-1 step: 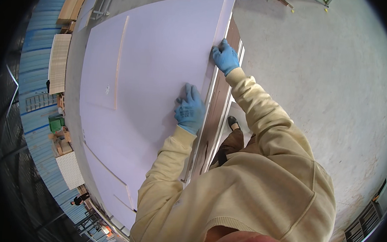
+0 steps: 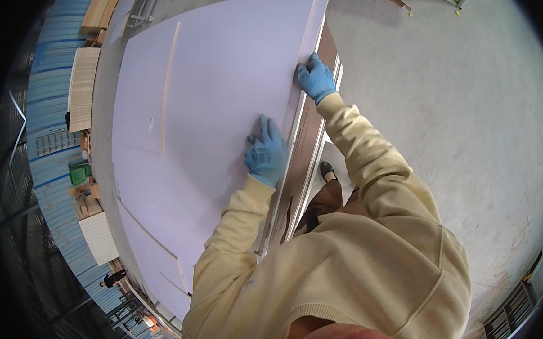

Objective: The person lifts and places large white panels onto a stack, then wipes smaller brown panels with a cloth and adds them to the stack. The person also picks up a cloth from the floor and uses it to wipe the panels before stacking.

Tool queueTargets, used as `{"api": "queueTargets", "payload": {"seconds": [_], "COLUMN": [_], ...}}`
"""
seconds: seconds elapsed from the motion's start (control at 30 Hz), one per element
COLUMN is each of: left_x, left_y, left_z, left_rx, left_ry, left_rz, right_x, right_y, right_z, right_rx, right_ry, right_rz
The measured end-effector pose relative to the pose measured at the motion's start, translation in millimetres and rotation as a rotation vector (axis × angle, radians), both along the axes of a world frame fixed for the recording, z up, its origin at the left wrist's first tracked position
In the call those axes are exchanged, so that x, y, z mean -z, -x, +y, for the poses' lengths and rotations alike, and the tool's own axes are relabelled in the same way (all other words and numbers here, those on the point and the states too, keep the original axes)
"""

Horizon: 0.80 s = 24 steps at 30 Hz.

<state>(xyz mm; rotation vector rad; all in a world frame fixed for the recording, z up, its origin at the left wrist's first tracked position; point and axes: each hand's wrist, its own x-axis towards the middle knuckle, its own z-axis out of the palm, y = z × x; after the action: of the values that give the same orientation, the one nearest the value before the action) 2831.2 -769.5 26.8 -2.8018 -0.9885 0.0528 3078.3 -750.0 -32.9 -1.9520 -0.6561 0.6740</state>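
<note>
Board (image 2: 214, 91), pale lilac, spans seven to twelve o'clock. Left hand (image 2: 266, 152), blue-gloved, rests on its face near the view's centre, fingers loosely apart; right hand (image 2: 317, 79), at one o'clock, bends its fingers at the board's edge, clamped or merely touching, cannot tell. Green bin (image 2: 80, 173) at nine o'clock.

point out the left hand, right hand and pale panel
left hand (image 2: 267, 154): head view, back of hand
right hand (image 2: 317, 80): head view, back of hand
pale panel (image 2: 228, 67): head view, bare top face
</note>
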Motion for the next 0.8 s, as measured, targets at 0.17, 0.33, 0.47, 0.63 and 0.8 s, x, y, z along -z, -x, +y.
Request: {"api": "queueTargets", "payload": {"seconds": [0.17, 0.33, 0.47, 0.63, 0.8], "left_x": [-13.5, -25.4, -18.1, 7.9, 9.6], "left_y": [-6.8, 25.4, 83.2, 134.7, 151.7], "left_z": [-1.3, -19.8, -44.2, -50.8, -36.2], "left_rx": [-0.13, -0.031, -0.175, -0.089, -0.102], "left_ry": [0.241, 0.039, 0.098, 0.091, 0.12], "left_rz": [-0.072, -0.239, -0.15, -0.299, -0.339], "right_x": [10.0, 37.0, 68.3, 76.2, 67.4], "right_y": [-6.9, -29.5, -68.4, -111.8, -123.9], "right_z": [-0.9, -18.3, -11.3, 57.7, 110.9], "right_rx": [-0.062, 0.015, 0.155, 0.22, 0.171], "right_ry": [0.002, -0.097, -0.204, -0.314, -0.446], "right_rz": [-0.02, -0.016, -0.144, -0.303, -0.209]}}
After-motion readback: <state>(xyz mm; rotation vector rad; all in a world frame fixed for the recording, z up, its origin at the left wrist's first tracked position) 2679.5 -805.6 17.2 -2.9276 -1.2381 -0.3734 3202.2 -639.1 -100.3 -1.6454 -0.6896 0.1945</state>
